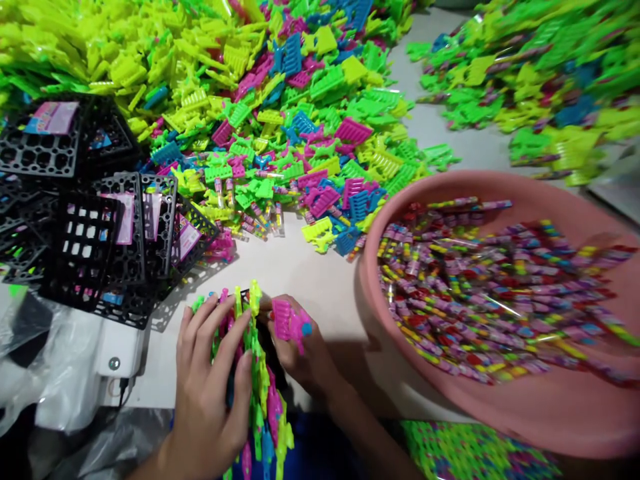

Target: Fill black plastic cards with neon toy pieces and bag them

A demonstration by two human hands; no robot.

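A dark crate [245,297], mostly hidden, stands at the table's near edge, packed with upright rows of bright plastic pieces [257,373] in green, yellow, pink and blue. My left hand [213,373] lies across these rows, its long fingers over their tops and its thumb along the near side, gripping them. On the right of the crate, my right hand [305,363] is closed around a pink comb-shaped plastic piece [286,323], which shows above the fingers. Part of this hand is hidden behind the crate's rows.
A pink basin [550,413] of wrapped candy tubes [480,293] stands at right. Loose plastic pieces [320,133] heap up behind, with another pile [540,87] at upper right. Black crates [85,247] are stacked at left, near a white box [120,347] with a cable.
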